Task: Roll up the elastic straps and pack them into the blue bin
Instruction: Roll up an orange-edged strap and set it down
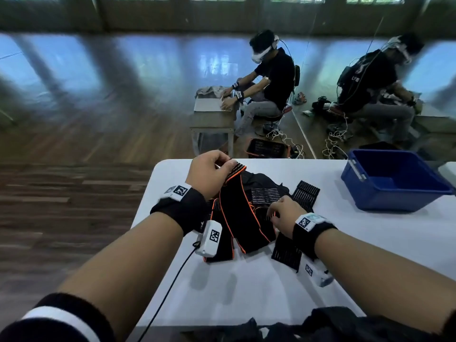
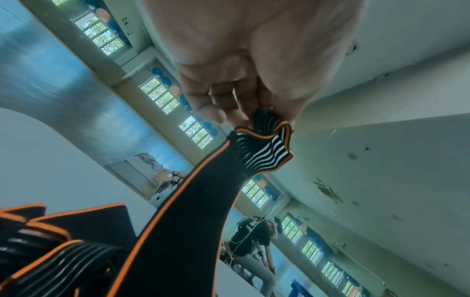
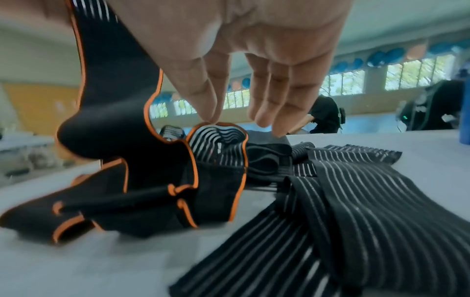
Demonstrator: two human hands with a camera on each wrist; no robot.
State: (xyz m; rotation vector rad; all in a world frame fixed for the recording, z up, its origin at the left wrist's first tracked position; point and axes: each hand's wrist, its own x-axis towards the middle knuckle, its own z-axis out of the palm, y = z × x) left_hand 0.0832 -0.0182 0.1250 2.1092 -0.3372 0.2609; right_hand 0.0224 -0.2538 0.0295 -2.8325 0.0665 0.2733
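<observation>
No writing readable (wrist tags [image 1: 182,190] coded).

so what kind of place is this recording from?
Likely a large hall set up for data collection, not a home. Two other seated people wearing headsets and wrist bands work at small tables on a wide glossy wooden floor, with cables trailing beside them and a row of windows along the wall.

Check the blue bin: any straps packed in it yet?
Looks empty. The head view shows the blue bin with a bare floor; its near corner is hidden by the wall. The straps lie unrolled on the table.
</observation>
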